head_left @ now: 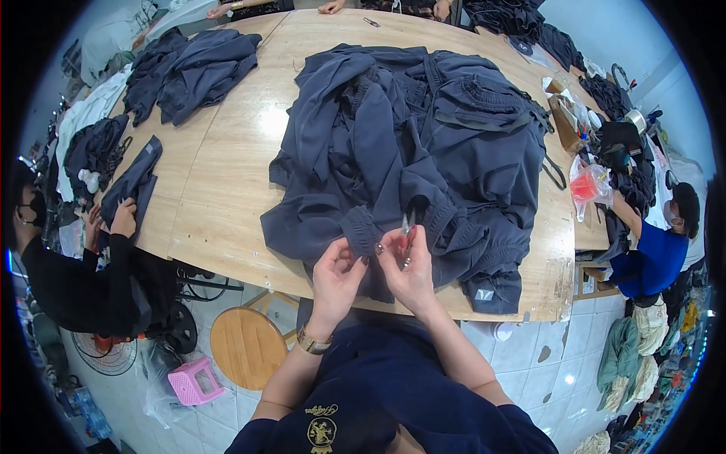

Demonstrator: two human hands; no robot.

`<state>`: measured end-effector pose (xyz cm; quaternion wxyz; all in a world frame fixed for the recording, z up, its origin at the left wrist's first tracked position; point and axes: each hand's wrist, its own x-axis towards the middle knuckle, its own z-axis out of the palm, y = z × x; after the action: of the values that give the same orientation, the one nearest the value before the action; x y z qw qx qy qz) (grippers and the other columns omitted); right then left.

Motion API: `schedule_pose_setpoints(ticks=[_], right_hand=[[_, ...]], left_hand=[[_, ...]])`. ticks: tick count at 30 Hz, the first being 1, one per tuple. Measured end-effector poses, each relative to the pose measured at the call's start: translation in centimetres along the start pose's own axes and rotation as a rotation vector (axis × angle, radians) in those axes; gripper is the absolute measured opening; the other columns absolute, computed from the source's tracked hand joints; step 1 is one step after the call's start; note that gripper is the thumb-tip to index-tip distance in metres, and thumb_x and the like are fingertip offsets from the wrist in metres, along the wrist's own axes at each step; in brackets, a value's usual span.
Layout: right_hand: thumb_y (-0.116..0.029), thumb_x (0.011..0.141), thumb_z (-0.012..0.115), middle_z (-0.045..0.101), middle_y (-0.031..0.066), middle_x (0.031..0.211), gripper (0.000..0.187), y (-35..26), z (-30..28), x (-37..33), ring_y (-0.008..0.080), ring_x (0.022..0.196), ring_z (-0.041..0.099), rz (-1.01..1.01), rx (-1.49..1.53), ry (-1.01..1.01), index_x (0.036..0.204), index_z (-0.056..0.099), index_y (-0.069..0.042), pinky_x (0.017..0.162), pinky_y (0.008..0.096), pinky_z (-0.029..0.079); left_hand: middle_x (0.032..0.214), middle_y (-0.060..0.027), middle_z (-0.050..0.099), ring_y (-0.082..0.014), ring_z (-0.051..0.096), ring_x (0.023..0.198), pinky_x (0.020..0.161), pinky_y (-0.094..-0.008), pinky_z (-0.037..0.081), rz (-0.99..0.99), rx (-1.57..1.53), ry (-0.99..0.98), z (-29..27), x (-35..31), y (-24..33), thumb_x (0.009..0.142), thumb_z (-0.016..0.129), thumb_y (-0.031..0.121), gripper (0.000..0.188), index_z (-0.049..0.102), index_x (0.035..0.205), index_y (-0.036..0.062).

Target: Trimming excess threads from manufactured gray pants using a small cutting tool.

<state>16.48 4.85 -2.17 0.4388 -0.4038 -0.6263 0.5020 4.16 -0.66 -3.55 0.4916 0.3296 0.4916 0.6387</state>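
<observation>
View from the head camera, looking down at a wooden worktop [227, 197]. The left hand [336, 276] is pinching the elastic cuff [365, 231] of a dark blue garment [423, 144], its fingers [349, 253] closed on the gathered fabric just at the near edge of the pile. The right hand [412, 272] is holding a small pair of thread snips [407, 231] with a reddish handle, fingers curled shut around it, the blades pointing away from the body and up toward the cuff. The cuff is lying directly between the two sets of fingers and slightly beyond them, its band running roughly left to right; the snips' long axis is crossing it nearly at a right angle. The right hand is the nearer to the blade tip, the left the nearer to the cloth, and the two are almost touching. Whether the blades are meeting a loose thread cannot be told at this size. Beyond the fingers the heap of garments is spreading across the middle of the worktop; a second dark pile [189, 72] is lying far off to the left. A seated person in black [68, 280] is handling a folded piece at the left edge, and another in blue [654, 261] is sitting at the right. A round wooden stool [246, 346] and a pink plastic footstool [195, 380] are standing on the tiled floor below the left hand.
</observation>
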Motion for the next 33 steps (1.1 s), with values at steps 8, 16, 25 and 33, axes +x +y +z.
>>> schedule_pose_setpoints(ticks=[8, 16, 25, 33], right_hand=[[-0.024, 0.088, 0.060, 0.048, 0.0078, 0.055, 0.026, 0.1, -1.5, 0.2, 0.0178, 0.047, 0.045, 0.077, -0.166, -0.210, 0.079, 0.049, -0.002, 0.047, 0.0300, 0.036], [-0.039, 0.082, 0.061, 0.053, 0.0142, 0.056, 0.038, 0.1, -2.6, 0.0, 0.0333, 0.054, 0.055, -0.034, -0.614, -0.308, 0.074, 0.057, -0.003, 0.051, 0.0387, 0.041], [-0.041, 0.081, 0.061, 0.055, 0.0144, 0.057, 0.039, -0.5, -2.8, 0.4, 0.0336, 0.055, 0.056, -0.049, -0.657, -0.357, 0.075, 0.060, -0.003, 0.051, 0.0389, 0.042], [-0.033, 0.085, 0.061, 0.054, 0.0136, 0.057, 0.032, 0.3, -2.8, 0.2, 0.0313, 0.053, 0.056, -0.076, -0.511, -0.216, 0.077, 0.054, -0.002, 0.049, 0.0364, 0.041]], left_hand=[[0.108, -0.0088, 0.058, -0.0109, 0.057, 0.096, 0.084, -0.0220, 0.046, -0.030, -0.107, 0.053, -0.1, 0.2, 0.1, 0.088, 0.053, -0.006, 0.030, 0.050, 0.117, -0.0070], [0.109, -0.0101, 0.057, -0.0133, 0.055, 0.100, 0.087, -0.0246, 0.046, 0.018, -0.027, 0.037, 0.2, 0.0, 0.4, 0.088, 0.052, -0.005, 0.034, 0.047, 0.122, -0.0085], [0.109, -0.0100, 0.057, -0.0132, 0.055, 0.100, 0.086, -0.0250, 0.047, 0.050, 0.052, 0.021, 0.3, 0.0, 0.3, 0.088, 0.052, -0.005, 0.034, 0.046, 0.122, -0.0081], [0.109, -0.0093, 0.058, -0.0128, 0.057, 0.098, 0.083, -0.0253, 0.049, -0.037, 0.039, 0.041, 0.0, -0.1, 0.4, 0.091, 0.048, -0.001, 0.032, 0.047, 0.123, -0.0065]])
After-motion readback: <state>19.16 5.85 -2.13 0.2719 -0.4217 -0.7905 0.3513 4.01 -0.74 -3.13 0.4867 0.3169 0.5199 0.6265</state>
